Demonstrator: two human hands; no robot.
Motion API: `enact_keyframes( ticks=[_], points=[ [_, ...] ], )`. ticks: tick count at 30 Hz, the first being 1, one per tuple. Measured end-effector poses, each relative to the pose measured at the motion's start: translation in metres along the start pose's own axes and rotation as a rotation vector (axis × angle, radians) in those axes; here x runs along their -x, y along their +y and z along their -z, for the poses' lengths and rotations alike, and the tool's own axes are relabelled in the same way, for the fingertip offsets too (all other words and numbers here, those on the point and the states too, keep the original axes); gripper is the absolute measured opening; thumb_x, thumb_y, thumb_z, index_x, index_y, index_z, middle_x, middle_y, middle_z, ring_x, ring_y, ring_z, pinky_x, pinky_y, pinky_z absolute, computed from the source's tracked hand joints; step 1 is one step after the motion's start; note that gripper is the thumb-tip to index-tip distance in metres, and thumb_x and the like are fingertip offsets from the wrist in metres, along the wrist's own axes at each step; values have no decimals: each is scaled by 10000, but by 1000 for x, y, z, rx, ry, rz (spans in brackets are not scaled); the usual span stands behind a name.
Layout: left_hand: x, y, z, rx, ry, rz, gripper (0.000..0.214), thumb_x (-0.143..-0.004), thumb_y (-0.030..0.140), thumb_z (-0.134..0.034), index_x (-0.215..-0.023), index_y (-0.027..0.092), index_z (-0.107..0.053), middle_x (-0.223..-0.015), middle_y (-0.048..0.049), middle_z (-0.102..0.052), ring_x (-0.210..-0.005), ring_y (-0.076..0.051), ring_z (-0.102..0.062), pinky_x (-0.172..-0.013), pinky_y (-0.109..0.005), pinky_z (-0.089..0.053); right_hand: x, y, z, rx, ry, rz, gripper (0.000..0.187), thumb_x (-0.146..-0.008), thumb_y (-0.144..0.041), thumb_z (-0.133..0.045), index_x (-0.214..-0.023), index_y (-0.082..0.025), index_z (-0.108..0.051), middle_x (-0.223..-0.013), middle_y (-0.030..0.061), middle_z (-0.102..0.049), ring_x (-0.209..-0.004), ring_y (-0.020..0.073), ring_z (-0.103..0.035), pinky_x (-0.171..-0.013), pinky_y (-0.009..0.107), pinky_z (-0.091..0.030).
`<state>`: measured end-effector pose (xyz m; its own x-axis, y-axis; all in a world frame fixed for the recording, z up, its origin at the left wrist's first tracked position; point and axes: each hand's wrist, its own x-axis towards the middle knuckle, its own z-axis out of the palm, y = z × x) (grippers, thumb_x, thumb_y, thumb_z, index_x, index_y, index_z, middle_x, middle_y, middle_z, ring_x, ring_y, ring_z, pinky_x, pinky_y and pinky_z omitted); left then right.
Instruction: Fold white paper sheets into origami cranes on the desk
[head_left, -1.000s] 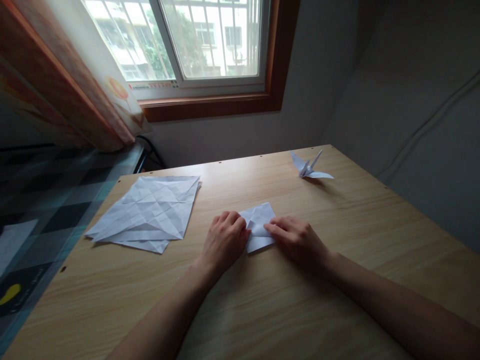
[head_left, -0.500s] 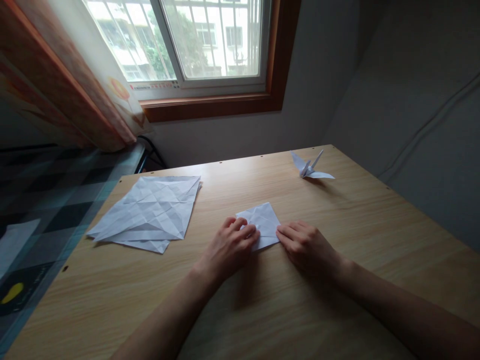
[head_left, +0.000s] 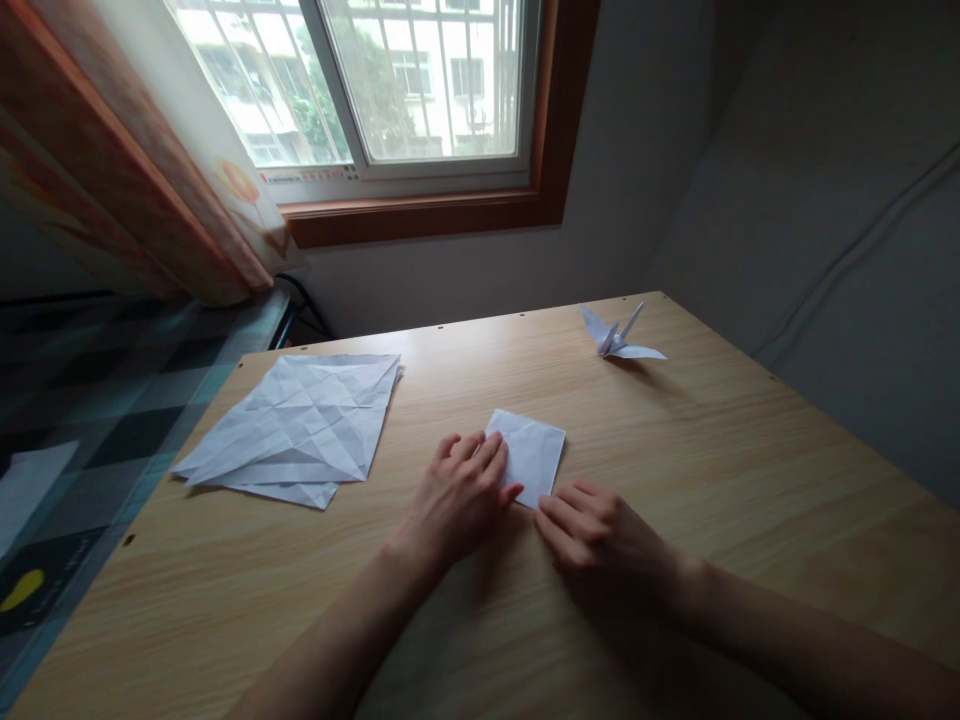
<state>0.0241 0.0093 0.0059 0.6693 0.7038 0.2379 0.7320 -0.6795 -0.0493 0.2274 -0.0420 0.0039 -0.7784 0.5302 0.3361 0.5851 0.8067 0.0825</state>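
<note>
A small folded square of white paper (head_left: 536, 455) lies on the wooden table between my hands. My left hand (head_left: 469, 490) rests over its left side, palm down, with the fingers stretched out and partly covering that edge. At the paper's lower right corner, the fingers of my right hand (head_left: 592, 530) are pressed together; the thumb is mostly hidden beneath them. Faint creases show on the paper's upper face.
Creased white paper sheets (head_left: 307, 420) lie stacked at the table's left. A white paper crane (head_left: 616, 345) stands near the far right edge. Left of the wooden table (head_left: 420, 640) is a checked cloth surface (head_left: 142, 430). A window (head_left: 420, 90) is behind.
The paper has turned on the table, so its corners point differently. My left hand has flattened its fingers on it, and my right hand has moved down to the lower corner.
</note>
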Motion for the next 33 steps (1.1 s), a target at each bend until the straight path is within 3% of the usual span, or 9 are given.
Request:
enact_keyframes(
  ticks=[5, 9, 11, 14, 17, 23, 28, 33],
  points=[
    [1, -5, -6, 68, -29, 24, 447, -931, 379, -475, -1290, 120, -536, -1385, -145, -549, -1254, -311, -509, -1022, -490, -355, -5, -6, -6, -209, 78, 56, 194, -926, -124, -459, -926, -157, -650, -904, 94, -698, -823, 190, -592, -749, 320, -462],
    [2, -8, -7, 117, -61, 2, 489, -926, 374, -468, -1343, 121, -502, -1433, -154, -498, -1312, -317, -464, -1060, -520, -342, -4, 11, -17, -366, 166, 111, 183, -924, -138, -485, -1012, -178, -640, -1004, 65, -717, -917, 167, -608, -824, 307, -489],
    [3, -10, -7, 134, -70, -18, 490, -934, 363, -455, -1366, 133, -487, -1450, -154, -478, -1335, -311, -442, -1072, -524, -337, -1, 24, -21, -349, 208, 33, 309, -862, -74, -492, -1124, -179, -618, -1118, 95, -686, -1048, 199, -584, -899, 362, -485],
    [3, -10, -7, 152, -92, -35, 497, -943, 349, -433, -1397, 149, -455, -1468, -153, -454, -1356, -303, -422, -1093, -537, -315, 3, 40, -22, -359, 184, -199, 580, -685, 17, -482, -1224, -177, -571, -1273, 134, -592, -1154, 256, -533, -961, 460, -472],
    [3, -11, -8, 165, -116, -41, 509, -944, 337, -417, -1419, 154, -424, -1484, -146, -433, -1371, -302, -403, -1101, -555, -301, 4, 50, -21, -437, 188, -359, 682, -628, 54, -426, -1254, -190, -542, -1299, 133, -558, -1200, 254, -521, -998, 479, -465],
    [3, -12, -7, 178, -123, -49, 508, -937, 302, -418, -1426, 161, -415, -1499, -137, -412, -1386, -300, -382, -1115, -552, -283, 3, 57, -22, -563, 179, -325, 522, -694, 49, -436, -1127, -187, -609, -1242, 110, -611, -1136, 218, -585, -971, 408, -492],
    [3, -12, -5, 178, -160, -46, 546, -928, 341, -437, -1444, 168, -386, -1518, -126, -385, -1407, -295, -348, -1127, -543, -263, 2, 63, -23, -590, 157, -263, 270, -868, -45, -484, -1018, -188, -657, -1083, 90, -697, -1011, 204, -620, -912, 387, -502],
    [2, -13, -6, 183, -190, -39, 540, -946, 368, -417, -1448, 172, -379, -1533, -116, -355, -1419, -293, -326, -1130, -544, -247, -7, 67, -22, -616, 123, -359, 204, -907, -110, -510, -1017, -166, -672, -955, 82, -715, -910, 199, -625, -836, 345, -496]
  ],
)
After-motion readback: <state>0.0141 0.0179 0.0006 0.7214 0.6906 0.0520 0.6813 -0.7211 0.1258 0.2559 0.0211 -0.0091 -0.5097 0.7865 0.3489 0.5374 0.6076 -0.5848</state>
